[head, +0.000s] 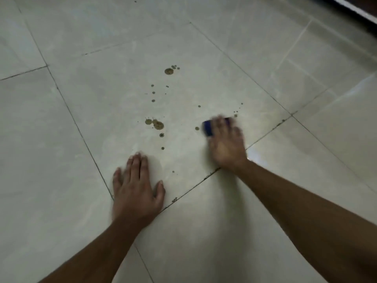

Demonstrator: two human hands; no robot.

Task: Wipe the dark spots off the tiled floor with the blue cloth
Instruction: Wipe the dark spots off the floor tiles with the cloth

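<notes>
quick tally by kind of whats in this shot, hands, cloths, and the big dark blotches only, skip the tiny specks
hands: 2 (left hand, right hand)
blue cloth: 1
big dark blotches: 3 (far blotch, middle pair and)
total: 6

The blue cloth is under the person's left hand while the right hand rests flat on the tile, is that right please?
Not quite: the head view shows the blue cloth under the right hand, while the left hand rests flat on the tile.

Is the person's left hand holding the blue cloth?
No: the left hand lies flat and bare on the tiled floor, while the right hand presses the blue cloth.
</notes>
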